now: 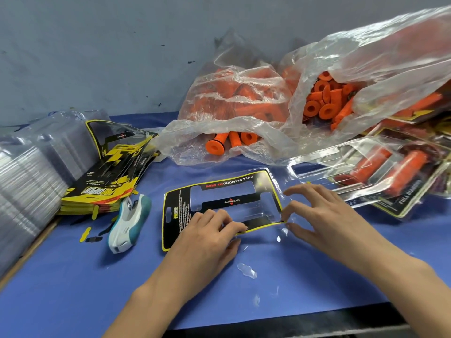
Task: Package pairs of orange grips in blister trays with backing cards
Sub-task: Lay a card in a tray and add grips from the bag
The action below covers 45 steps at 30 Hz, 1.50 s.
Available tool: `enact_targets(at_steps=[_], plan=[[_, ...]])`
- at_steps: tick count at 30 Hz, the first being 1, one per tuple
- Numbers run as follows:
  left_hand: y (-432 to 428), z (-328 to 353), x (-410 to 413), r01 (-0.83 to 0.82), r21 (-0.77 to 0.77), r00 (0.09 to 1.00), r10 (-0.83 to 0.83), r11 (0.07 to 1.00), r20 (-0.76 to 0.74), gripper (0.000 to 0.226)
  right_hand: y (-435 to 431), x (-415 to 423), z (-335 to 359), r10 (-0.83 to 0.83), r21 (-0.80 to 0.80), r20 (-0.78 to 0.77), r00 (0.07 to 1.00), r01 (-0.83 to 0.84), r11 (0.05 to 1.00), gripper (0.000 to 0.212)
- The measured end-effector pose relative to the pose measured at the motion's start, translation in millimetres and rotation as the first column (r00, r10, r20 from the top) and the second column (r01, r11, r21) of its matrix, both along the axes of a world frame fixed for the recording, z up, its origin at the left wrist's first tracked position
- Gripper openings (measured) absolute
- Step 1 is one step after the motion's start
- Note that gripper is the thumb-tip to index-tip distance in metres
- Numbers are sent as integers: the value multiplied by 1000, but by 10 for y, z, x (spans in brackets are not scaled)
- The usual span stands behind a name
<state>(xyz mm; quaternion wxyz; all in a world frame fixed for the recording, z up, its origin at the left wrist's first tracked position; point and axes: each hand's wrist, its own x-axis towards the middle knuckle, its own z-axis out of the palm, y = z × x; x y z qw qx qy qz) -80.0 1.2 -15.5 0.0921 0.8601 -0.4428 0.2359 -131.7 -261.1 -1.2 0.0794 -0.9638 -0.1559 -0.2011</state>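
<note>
As if framed: backing card (223,203) between hands (210,236).
</note>
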Motion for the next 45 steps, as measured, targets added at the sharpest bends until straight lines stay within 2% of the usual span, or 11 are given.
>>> enact_targets(at_steps=[10,16,26,29,32,35,37,41,45], plan=[[11,13,-7,26,-12,999,-26,1000,-41,24,29,19,-23,51,-19,33,998,-50,999,19],[18,16,-13,28,-7,997,-28,1000,-72,24,33,18,-10,10,-14,34,999,-10,1000,14],[17,13,-6,19,2,997,-19,1000,-76,24,84,10,-11,-28,-44,-94,995,24,999,22],[18,7,-2,18,-4,997,-18,1000,-74,22,85,-21,22,-15,35,-157,988,20,999,29],[21,11,-12,4,-15,997,-5,1000,-71,22,107,-23,110,-17,162,-84,996,30,986,30],[6,65,-33,-16,-53,997,12,998,-76,29,113,76,206,-82,211,37,996,73,975,28],[-20,148,-7,-26,-119,997,18,993,-71,32,100,176,266,-126,241,39,991,114,964,24],[-170,364,159,-87,-226,989,56,970,-138,34,110,396,362,-174,233,20,985,165,958,20],[-431,420,371,-140,-165,962,94,976,-255,40,162,608,392,-237,172,20,971,230,958,22]])
